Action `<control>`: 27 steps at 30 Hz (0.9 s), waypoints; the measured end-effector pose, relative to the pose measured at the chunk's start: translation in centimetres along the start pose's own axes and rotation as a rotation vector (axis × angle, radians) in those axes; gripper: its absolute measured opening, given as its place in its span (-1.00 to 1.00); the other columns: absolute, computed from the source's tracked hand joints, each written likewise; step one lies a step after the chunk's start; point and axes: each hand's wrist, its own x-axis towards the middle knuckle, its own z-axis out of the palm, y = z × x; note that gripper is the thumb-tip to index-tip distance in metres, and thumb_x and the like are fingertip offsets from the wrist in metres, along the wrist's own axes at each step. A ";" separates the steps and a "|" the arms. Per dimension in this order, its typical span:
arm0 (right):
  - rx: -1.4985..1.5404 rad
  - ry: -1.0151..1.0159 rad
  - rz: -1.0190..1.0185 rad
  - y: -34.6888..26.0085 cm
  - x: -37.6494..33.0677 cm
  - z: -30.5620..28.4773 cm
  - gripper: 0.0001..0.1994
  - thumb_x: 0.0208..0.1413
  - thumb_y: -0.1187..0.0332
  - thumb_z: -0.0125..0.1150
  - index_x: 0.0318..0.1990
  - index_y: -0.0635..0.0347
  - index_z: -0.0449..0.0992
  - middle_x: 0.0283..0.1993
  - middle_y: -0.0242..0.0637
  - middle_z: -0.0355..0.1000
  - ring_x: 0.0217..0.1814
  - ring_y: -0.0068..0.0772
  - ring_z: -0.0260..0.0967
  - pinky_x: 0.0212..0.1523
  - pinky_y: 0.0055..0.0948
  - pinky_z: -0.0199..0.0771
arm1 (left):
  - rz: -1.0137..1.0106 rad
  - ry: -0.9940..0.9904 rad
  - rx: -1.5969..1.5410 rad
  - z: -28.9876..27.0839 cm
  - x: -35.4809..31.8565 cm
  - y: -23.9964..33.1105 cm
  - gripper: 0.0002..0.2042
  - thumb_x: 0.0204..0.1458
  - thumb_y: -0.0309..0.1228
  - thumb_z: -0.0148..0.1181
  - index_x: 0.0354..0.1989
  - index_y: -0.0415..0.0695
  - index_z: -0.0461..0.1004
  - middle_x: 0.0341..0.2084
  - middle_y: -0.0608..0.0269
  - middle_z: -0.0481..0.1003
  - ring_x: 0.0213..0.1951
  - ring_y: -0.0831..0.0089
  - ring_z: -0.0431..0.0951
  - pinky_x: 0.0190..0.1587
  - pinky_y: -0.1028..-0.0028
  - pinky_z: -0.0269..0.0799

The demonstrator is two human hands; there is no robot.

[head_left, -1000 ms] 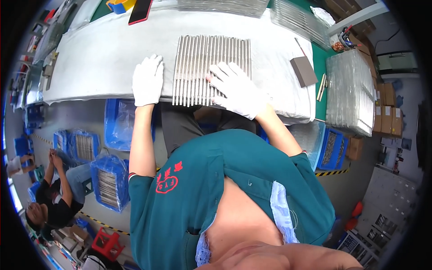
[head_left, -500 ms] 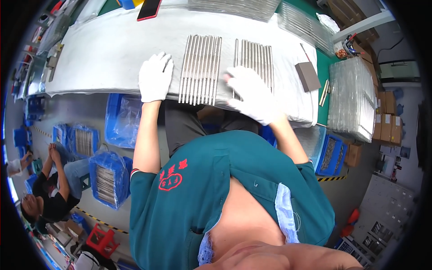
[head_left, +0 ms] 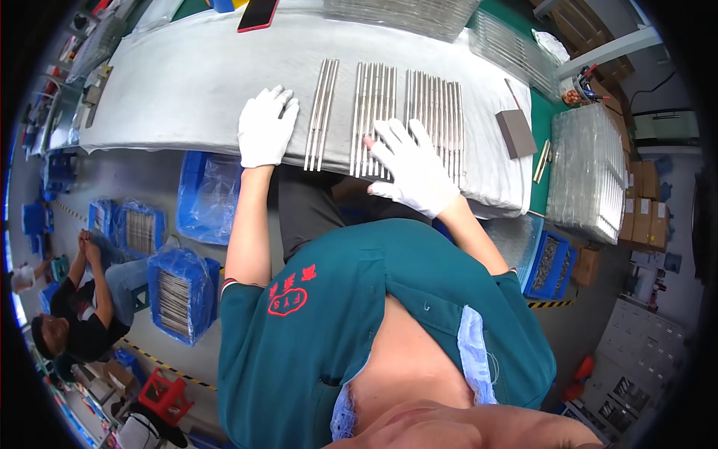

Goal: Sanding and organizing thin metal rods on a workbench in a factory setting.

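Observation:
Slim metal rods lie in three groups on a white cloth (head_left: 187, 82), side by side and pointing away from me. The left group of rods (head_left: 322, 112) has only a few; the middle group (head_left: 374, 97) and the right group (head_left: 435, 93) hold several each. My left hand (head_left: 268, 127), in a white glove, lies flat on the cloth left of the rods, fingers together and stretched out, holding nothing. My gloved right hand (head_left: 415, 168) is spread over the near ends of the middle and right groups, its fingertips on or just above the rods. Its thumb and index tips look bare.
A dark grey block (head_left: 516, 133) sits near the cloth's right edge. Clear plastic trays (head_left: 587, 172) are stacked at the right, with more trays (head_left: 404, 15) at the back. A phone (head_left: 258, 13) lies at the far edge. Another person (head_left: 82, 299) sits at the lower left.
The left block of rods has split in two: a few stay left, several have shifted right. My right hand, blurred before, now lies spread over rods. My left hand stays flat.

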 end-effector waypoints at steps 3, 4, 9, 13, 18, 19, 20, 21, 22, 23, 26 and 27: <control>0.032 0.026 0.075 0.6 -1.9 -0.3 -0.22 -0.02 -0.18 0.18 0.28 0.14 0.29 0.33 -0.02 0.17 0.42 0.00 0.02 0.43 0.03 -0.17 | -0.040 -0.089 0.013 0.1 -0.1 0.0 -0.68 0.11 -0.16 0.12 -0.08 -0.04 0.60 0.01 0.15 0.54 0.09 0.15 0.47 0.15 0.23 0.30; 0.037 0.029 0.111 0.8 -2.7 -0.5 -0.22 0.03 -0.22 0.09 0.27 0.20 0.29 0.34 0.03 0.15 0.43 0.07 -0.01 0.43 0.04 -0.19 | -0.014 -0.128 0.054 0.2 -0.3 0.2 -0.66 0.13 -0.12 0.09 -0.01 0.01 0.57 0.06 0.16 0.51 0.14 0.14 0.43 0.20 0.18 0.24; -0.030 0.047 0.232 1.9 -5.8 -0.4 -0.21 -0.03 -0.15 0.20 0.25 0.26 0.31 0.32 0.07 0.16 0.42 0.06 -0.01 0.41 0.02 -0.14 | -0.045 -0.311 -0.021 0.0 -0.8 4.2 -0.45 0.13 0.05 0.02 0.23 0.04 0.38 0.25 0.16 0.34 0.29 0.09 0.25 0.33 0.01 -0.04; 0.024 0.027 0.234 1.5 -5.4 -1.3 -0.23 -0.11 -0.07 0.31 0.22 0.22 0.34 0.29 0.02 0.19 0.39 0.02 0.02 0.41 0.02 -0.12 | 0.053 -0.386 -0.047 -0.3 -0.4 7.5 -0.40 0.13 0.07 0.00 0.24 -0.08 0.35 0.29 0.09 0.26 0.32 0.10 0.19 0.33 -0.01 -0.04; 0.055 0.137 0.265 2.8 -6.5 -1.0 -0.25 -0.09 -0.05 0.30 0.18 0.30 0.36 0.26 0.06 0.21 0.36 0.05 0.05 0.38 -0.06 -0.05 | 0.223 -0.341 -0.154 0.8 0.0 9.8 -0.43 0.15 0.03 0.00 0.22 -0.11 0.34 0.24 0.06 0.30 0.28 0.14 0.24 0.29 0.02 0.04; 0.055 0.139 0.270 3.0 -6.5 -1.0 -0.25 -0.09 -0.05 0.30 0.18 0.30 0.36 0.26 0.06 0.21 0.36 0.05 0.05 0.38 -0.06 -0.05 | 0.244 -0.290 -0.174 0.4 0.2 10.2 -0.43 0.16 0.02 0.00 0.21 -0.11 0.34 0.23 0.06 0.31 0.27 0.15 0.25 0.29 0.03 0.05; 0.068 0.136 0.296 3.1 -6.5 -1.0 -0.26 -0.08 -0.05 0.29 0.18 0.30 0.36 0.25 0.07 0.22 0.35 0.06 0.06 0.37 -0.06 -0.03 | 0.241 -0.417 -0.168 -0.4 0.9 10.6 -0.42 0.19 0.02 -0.04 0.27 -0.11 0.30 0.29 0.02 0.25 0.32 0.09 0.19 0.33 0.04 -0.02; 0.081 0.134 0.322 3.3 -6.6 -1.1 -0.26 -0.08 -0.05 0.28 0.18 0.30 0.36 0.24 0.07 0.23 0.35 0.07 0.07 0.36 -0.06 -0.02 | 0.284 -0.457 -0.138 -0.3 1.2 11.2 -0.42 0.19 0.03 -0.05 0.27 -0.10 0.30 0.28 0.02 0.25 0.32 0.10 0.19 0.32 0.04 -0.01; 0.083 0.137 0.322 3.2 -6.4 -1.2 -0.26 -0.08 -0.05 0.28 0.18 0.30 0.36 0.24 0.07 0.23 0.35 0.07 0.07 0.36 -0.06 -0.02 | 0.324 -0.497 -0.105 -0.1 1.5 11.5 -0.42 0.19 0.03 -0.05 0.27 -0.10 0.30 0.28 0.01 0.26 0.32 0.10 0.19 0.31 0.04 -0.01; 0.081 0.124 0.326 3.0 -6.2 -1.2 -0.27 -0.06 -0.06 0.27 0.19 0.30 0.36 0.25 0.06 0.23 0.35 0.07 0.07 0.37 -0.06 -0.02 | 0.435 -0.432 -0.039 0.7 1.2 11.6 -0.40 0.19 0.05 -0.07 0.27 -0.10 0.29 0.27 0.00 0.26 0.31 0.07 0.20 0.31 0.01 -0.01; 0.073 0.100 0.341 2.8 -5.8 -1.1 -0.28 -0.03 -0.07 0.24 0.20 0.28 0.36 0.27 0.05 0.23 0.36 0.06 0.07 0.37 -0.07 -0.02 | 0.489 -0.365 -0.143 2.2 1.0 13.0 -0.36 0.14 0.14 -0.06 0.25 -0.06 0.33 0.24 0.01 0.29 0.28 0.07 0.22 0.28 -0.07 0.00; 0.061 0.127 0.310 2.9 -5.8 -0.6 -0.28 -0.03 -0.06 0.25 0.20 0.28 0.36 0.26 0.03 0.24 0.36 0.05 0.08 0.37 -0.07 -0.02 | 0.507 -0.385 -0.153 2.5 0.9 13.3 -0.35 0.13 0.15 -0.06 0.26 -0.04 0.33 0.25 0.02 0.28 0.29 0.07 0.22 0.29 -0.07 0.00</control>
